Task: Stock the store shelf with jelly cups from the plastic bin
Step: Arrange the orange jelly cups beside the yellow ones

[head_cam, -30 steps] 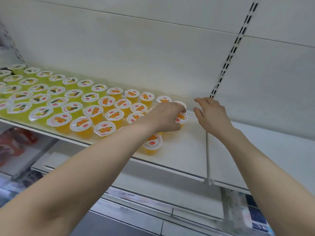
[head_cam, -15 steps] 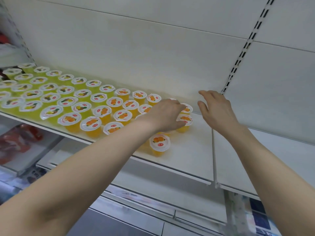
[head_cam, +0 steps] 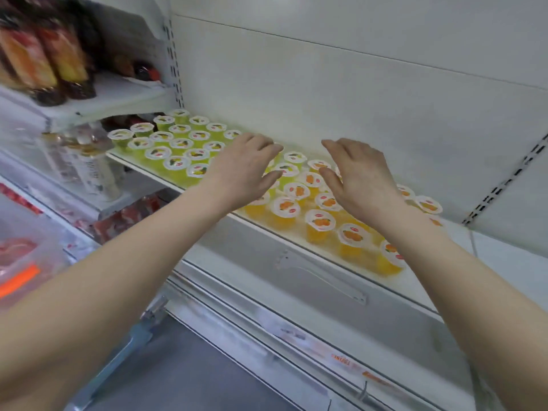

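Several jelly cups stand in rows on the white shelf (head_cam: 296,247). Green cups (head_cam: 178,143) fill the left part and orange cups (head_cam: 320,225) the right part. My left hand (head_cam: 240,173) hovers over the middle of the rows with its fingers spread and nothing in it. My right hand (head_cam: 361,179) hovers over the orange cups, fingers apart and empty too. Both hands hide some cups beneath them. The plastic bin is out of view.
Dark bottles (head_cam: 44,54) stand on a higher shelf at the upper left. Clear bottles (head_cam: 89,170) stand at left below it. Red packets (head_cam: 124,218) lie on a lower shelf. A slotted upright (head_cam: 504,185) runs at the right.
The view has swung left and the cups now sit further right. Both hands have lifted off the rightmost orange cups and moved left over the rows, fingers spread.
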